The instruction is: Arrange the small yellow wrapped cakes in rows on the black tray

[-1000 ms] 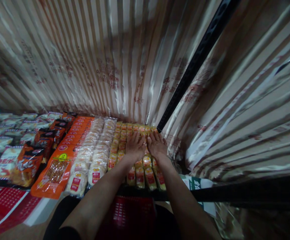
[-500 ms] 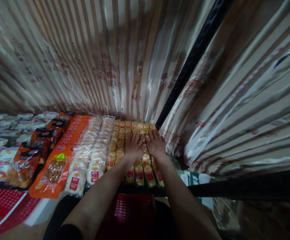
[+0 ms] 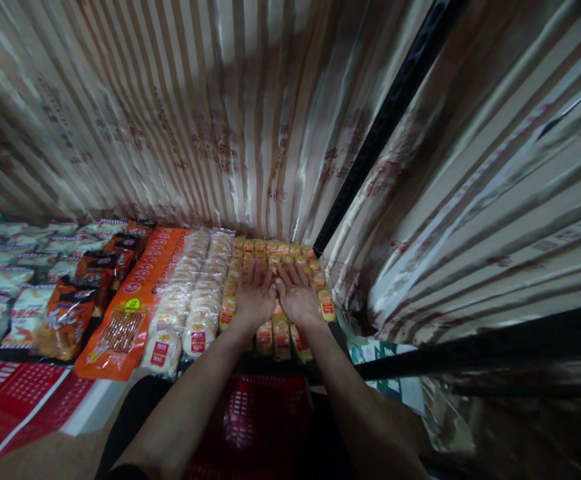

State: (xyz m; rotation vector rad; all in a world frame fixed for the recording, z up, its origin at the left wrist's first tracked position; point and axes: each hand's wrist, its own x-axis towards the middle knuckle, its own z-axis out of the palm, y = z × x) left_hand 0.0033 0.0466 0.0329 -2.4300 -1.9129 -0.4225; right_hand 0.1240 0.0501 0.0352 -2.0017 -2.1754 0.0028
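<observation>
My left hand (image 3: 253, 295) and my right hand (image 3: 295, 296) lie flat, side by side, fingers stretched forward, pressing on rows of small yellow snack packets (image 3: 270, 252) with red labels on a shelf. Neither hand holds anything. The packets run in several rows from the shelf's front edge to the back. To their left lie two rows of pale round rice-cracker packs (image 3: 190, 307) in clear wrap.
Orange snack bags (image 3: 135, 300), dark orange bags (image 3: 67, 313) and pale green-white bags (image 3: 0, 293) fill the shelf further left. A striped shiny curtain (image 3: 195, 113) hangs behind and to the right. A black shelf post (image 3: 385, 127) rises diagonally. A red basket (image 3: 265, 420) sits below.
Both hands have drawn back slightly toward me over the yellow packets, still flat. The view has shifted a little to the right.
</observation>
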